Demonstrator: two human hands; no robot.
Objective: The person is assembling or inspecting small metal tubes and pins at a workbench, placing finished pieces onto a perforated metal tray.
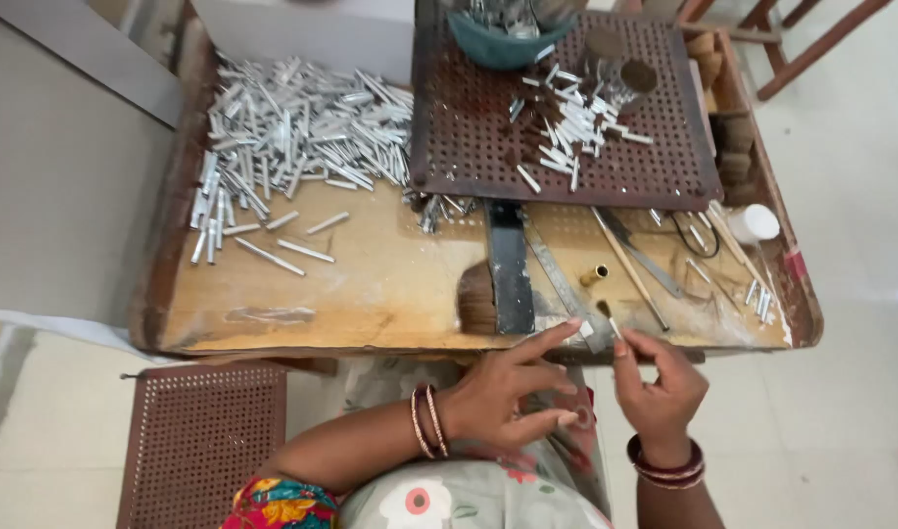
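My left hand [513, 387] hovers at the near edge of the wooden worktable [371, 294], fingers spread, index finger stretched toward a small silver tube [614, 326]. My right hand [660, 382] pinches that short tube between thumb and fingertips just off the table edge. Both wrists wear bangles. A large heap of silver metal tubes [292, 132] lies at the table's far left. A brown perforated tray [567, 118] at the far centre holds a smaller cluster of short white-silver tubes [571, 132].
A metal ruler [562, 279], a dark flat bar [508, 269], a brush [478, 299], thin sticks and a small brass ring [596, 274] lie near the front edge. A teal bowl [508, 44] sits on the tray. Another perforated tray [199, 441] rests low at the left. A white cap [755, 223] sits right.
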